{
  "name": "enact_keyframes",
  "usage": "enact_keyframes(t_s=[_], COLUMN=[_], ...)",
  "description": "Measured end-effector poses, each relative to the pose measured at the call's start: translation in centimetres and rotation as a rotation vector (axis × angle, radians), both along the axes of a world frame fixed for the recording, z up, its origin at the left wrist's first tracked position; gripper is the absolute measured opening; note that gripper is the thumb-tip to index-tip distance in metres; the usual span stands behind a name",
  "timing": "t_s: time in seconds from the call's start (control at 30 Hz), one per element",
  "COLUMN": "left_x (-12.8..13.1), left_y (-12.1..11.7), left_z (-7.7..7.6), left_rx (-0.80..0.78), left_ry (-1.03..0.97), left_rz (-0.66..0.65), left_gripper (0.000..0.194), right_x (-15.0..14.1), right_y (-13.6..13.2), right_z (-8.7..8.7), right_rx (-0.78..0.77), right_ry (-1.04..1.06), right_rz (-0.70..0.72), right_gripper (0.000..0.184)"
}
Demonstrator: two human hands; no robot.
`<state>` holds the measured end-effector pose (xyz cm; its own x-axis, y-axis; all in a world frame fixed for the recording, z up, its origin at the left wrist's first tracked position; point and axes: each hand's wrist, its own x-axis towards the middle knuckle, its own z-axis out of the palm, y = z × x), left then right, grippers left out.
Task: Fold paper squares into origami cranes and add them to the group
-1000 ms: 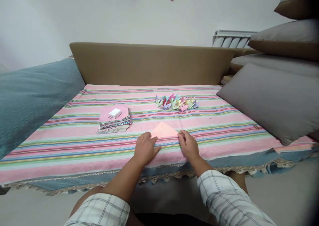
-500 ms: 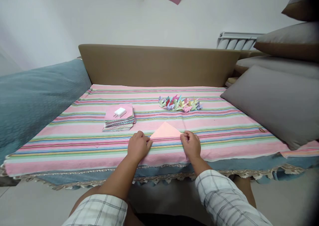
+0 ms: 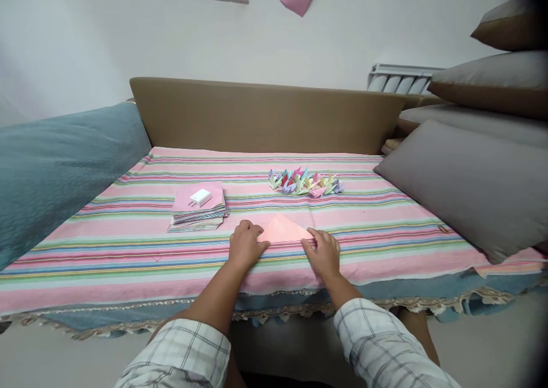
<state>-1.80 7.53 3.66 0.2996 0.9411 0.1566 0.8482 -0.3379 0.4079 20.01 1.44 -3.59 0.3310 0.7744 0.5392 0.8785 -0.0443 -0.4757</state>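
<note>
Pale peach-pink triangular sheet of paper (image 3: pixel 282 230) lies between the two hands on the pink multicoloured striped cloth (image 3: pixel 141 251), its left corner held in the narrow grip of the left hand (image 3: pixel 245 246) and its right corner in that of the right hand (image 3: pixel 324 254), peak pointing away from both. It looks only simply folded, whereas the cluster of small multicoloured folded-paper shapes (image 3: pixel 306 184) beyond the grip looks far more worked, and the stack of flat square paper sheets (image 3: pixel 199 208), beyond and left of the left hand's grip, appears unfolded beneath a white plastic plug adapter (image 3: pixel 201 197).
</note>
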Motion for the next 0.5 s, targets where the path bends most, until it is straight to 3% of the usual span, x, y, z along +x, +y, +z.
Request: enact_keyframes(t_s=[0.23,0.4,0.5], left_x=[0.0,-0.2,-0.4], left_y=[-0.2,-1.0,-1.4], left_z=[-0.2,-0.2,-0.2], left_rx=[0.055,0.139,0.127], left_ry=[0.002,0.080,0.118], left_rz=[-0.075,-0.085,-0.098], left_gripper=[0.003,0.011,0.024], right_x=[0.1,0.3,0.4], right_y=[-0.2,-0.4,-0.3], right_z=[0.0,-0.1,-0.2], right_rx=[0.088,0.169,0.179], right_ry=[0.066,0.108,0.112], right_rz=[0.056,0.124,0.140], right_gripper=[0.024,0.011,0.016])
